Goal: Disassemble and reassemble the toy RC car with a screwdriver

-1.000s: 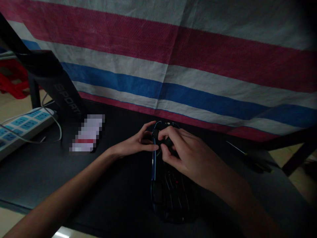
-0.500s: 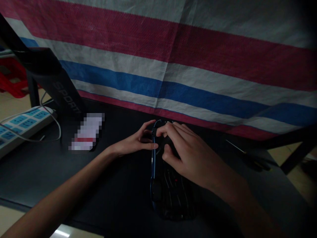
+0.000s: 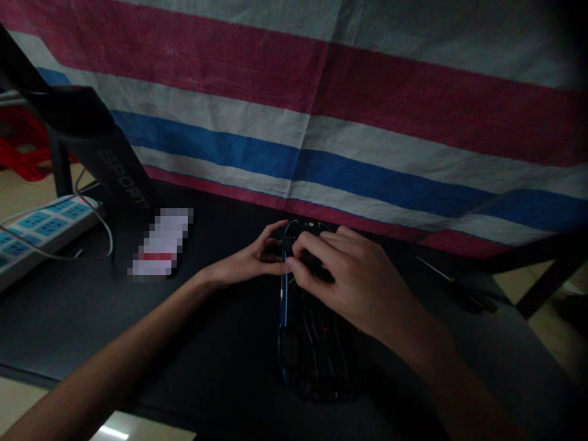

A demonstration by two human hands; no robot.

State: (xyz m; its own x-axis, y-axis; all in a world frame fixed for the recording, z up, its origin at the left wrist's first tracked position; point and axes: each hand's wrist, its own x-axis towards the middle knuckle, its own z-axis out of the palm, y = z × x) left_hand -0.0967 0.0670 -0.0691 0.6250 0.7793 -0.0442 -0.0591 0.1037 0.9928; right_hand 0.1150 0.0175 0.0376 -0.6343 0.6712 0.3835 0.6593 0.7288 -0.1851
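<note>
A dark toy car (image 3: 324,367) with a blue edge lies wheels-up on the black table, its long side pointing away from me. My left hand (image 3: 257,257) grips its far left side, thumb and fingers around the edge beside a black wheel (image 3: 289,244). Over the far end of the underside, my right hand (image 3: 342,263) is closed in a pinch, thumb tip and bent index finger near that wheel. What the right fingers hold, if anything, is hidden in shadow. A small red light shows on the car's underside.
A phone with a blurred screen (image 3: 163,242) and a white power strip (image 3: 50,229) with a cable lie to the left, by a black post (image 3: 114,159) lettered SPORT. At right lies a screwdriver (image 3: 436,269). A striped sheet (image 3: 257,147) hangs behind the black table (image 3: 220,361).
My right thumb has moved up and left toward the wheel and the index finger, narrowing the gap between them. My left hand has stayed almost still on the car's side.
</note>
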